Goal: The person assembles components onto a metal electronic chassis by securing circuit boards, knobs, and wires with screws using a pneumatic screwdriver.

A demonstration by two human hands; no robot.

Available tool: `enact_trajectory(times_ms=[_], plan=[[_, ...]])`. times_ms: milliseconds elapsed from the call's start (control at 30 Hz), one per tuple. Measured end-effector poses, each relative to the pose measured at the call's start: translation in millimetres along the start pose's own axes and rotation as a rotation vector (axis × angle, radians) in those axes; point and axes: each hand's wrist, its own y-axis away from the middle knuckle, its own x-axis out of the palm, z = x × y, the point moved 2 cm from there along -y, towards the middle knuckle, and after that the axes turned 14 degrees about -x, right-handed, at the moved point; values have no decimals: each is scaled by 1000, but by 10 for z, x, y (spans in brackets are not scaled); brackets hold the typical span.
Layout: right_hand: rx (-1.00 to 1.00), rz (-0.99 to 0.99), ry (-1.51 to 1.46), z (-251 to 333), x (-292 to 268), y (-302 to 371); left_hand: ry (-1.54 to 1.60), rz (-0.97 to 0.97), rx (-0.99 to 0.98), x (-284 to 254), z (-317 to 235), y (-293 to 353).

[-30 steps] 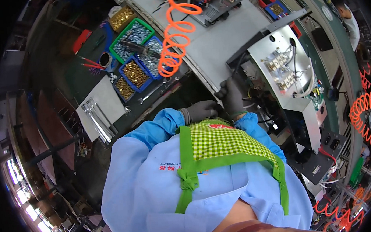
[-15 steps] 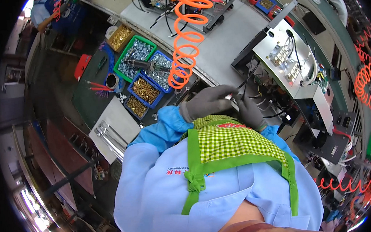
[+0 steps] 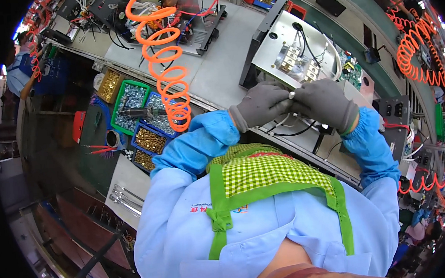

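Observation:
In grey gloves, my left hand [image 3: 263, 104] and my right hand [image 3: 325, 100] meet at their fingertips, both closed. A small white piece [image 3: 291, 95] shows between them, too small to name. My left fingers pinch it from one side; my right fingers are pressed against it, and whether they grip anything more is hidden. Just beyond stands an open electrical unit with a pale metal panel [image 3: 268, 54] carrying pale terminal blocks [image 3: 290, 59] and black leads [image 3: 303, 37]. Beneath my right hand a black cable [image 3: 296, 133] curves among white wires.
To the left stand a green bin [image 3: 130, 105] of silvery fasteners, a blue bin [image 3: 150, 141] of brass-coloured ones, and a screwdriver-like tool across them. An orange coiled hose [image 3: 167, 76] hangs over the bench [image 3: 213, 73]. A second opened unit [image 3: 195, 31] stands farther back.
Both hands have moved away from my body, up against the unit, with my right arm reaching out farther. My fingertips have come together around the white piece. The view has shifted to the right.

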Motion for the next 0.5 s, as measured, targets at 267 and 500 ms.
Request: enact_trajectory(times_ms=[267, 500], plan=[[-116, 138, 109, -459, -232, -251, 75, 44, -281, -88, 377, -114], [-308, 72, -2, -1268, -537, -662, 795, -111, -683, 65, 207, -420]])
